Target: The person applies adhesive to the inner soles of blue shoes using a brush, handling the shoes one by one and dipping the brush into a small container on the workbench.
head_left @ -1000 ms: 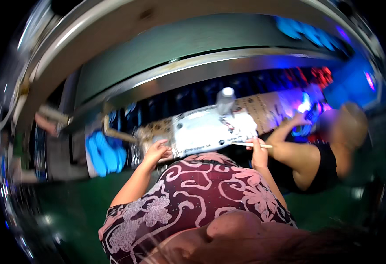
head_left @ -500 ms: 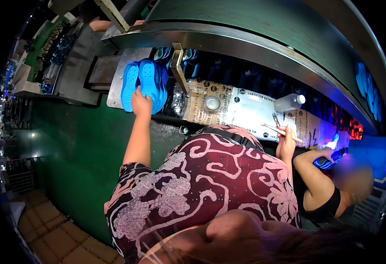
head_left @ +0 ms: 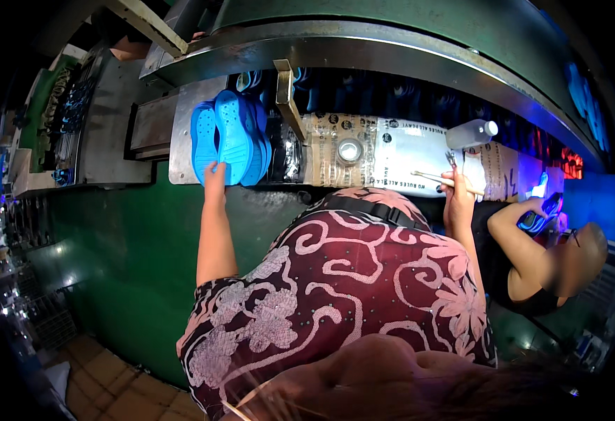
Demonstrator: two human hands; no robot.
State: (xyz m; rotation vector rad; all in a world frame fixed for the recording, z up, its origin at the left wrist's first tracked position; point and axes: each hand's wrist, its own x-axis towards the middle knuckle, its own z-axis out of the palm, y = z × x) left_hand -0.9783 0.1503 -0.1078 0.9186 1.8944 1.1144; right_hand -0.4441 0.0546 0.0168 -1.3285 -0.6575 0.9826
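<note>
A stack of blue shoe soles [head_left: 234, 133], with holes in their toe ends, lies on the metal plate at the left. My left hand [head_left: 215, 174] is at the heel end of the top pair, its fingers closed on the heel edges where the two soles meet. At the right, my right hand [head_left: 456, 193] grips a thin brush [head_left: 430, 175] with a pale handle, its tip pointing left over the white sheet [head_left: 409, 158]. A small round container [head_left: 349, 151] sits on the taped cardboard [head_left: 321, 156] between my hands.
A translucent bottle [head_left: 470, 133] with a white cap lies beyond my right hand. A metal post [head_left: 288, 105] and a steel rail [head_left: 363, 45] stand over the bench. At the right, a co-worker's hand [head_left: 530, 209] is at a dark blue shoe part [head_left: 547, 214].
My left hand has slid toward the heel ends of the soles. The brush in my right hand has shifted a little farther over the bench, and the whole view has shifted slightly.
</note>
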